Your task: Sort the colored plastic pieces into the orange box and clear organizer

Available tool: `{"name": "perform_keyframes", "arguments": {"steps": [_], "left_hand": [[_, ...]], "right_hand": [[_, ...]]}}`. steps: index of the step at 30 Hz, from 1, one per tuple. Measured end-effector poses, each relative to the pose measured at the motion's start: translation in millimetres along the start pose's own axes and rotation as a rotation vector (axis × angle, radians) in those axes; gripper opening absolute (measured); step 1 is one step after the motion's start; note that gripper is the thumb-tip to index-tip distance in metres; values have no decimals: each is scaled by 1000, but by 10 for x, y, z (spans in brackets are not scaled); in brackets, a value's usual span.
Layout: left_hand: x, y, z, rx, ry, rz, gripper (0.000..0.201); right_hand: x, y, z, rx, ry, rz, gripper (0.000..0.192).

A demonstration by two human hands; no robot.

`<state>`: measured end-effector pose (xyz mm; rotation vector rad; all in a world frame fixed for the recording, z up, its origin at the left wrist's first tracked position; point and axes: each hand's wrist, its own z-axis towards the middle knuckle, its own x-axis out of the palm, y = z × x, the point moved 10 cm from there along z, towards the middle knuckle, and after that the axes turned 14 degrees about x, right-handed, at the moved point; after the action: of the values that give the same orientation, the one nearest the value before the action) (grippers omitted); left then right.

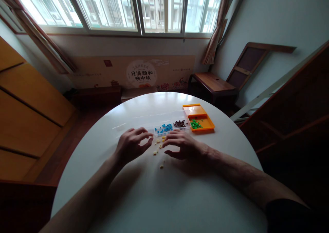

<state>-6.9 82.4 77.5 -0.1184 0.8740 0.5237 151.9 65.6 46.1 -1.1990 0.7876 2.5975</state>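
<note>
My left hand (135, 142) is over the table at the left of some small yellow pieces (158, 142). Its thumb and index tips come close together in a pinch; anything between them is too small to make out. To the right of those pieces, my right hand (182, 144) has thumb and fingers apart, with nothing visible between them. Just beyond both hands is a clear plastic case (147, 115) with compartments. Small blue pieces (164, 128) lie in one compartment and dark brown pieces (180, 123) in another. One yellow piece (161, 166) sits nearer to me.
An orange tray (209, 125) with green pieces (196, 124) stands right of the clear case. Everything rests on a round white table (164, 202). Beyond its edge are a wooden chair (214, 82), a low bench and a window (161, 10).
</note>
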Motion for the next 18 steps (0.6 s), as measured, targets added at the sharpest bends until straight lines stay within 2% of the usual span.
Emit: {"name": "perform_keyframes", "arguments": {"steps": [3, 7, 11, 18], "left_hand": [[-100, 232, -74, -81, 32, 91, 18], [-124, 435, -166, -173, 114, 126, 23], [-89, 470, -199, -196, 161, 108, 24], [-85, 490, -210, -226, 143, 59, 23]], "right_hand": [[53, 105, 1, -32, 114, 62, 20], [94, 187, 3, -27, 199, 58, 22], [131, 248, -7, -36, 243, 61, 21], [217, 281, -30, -89, 291, 34, 11]]}}
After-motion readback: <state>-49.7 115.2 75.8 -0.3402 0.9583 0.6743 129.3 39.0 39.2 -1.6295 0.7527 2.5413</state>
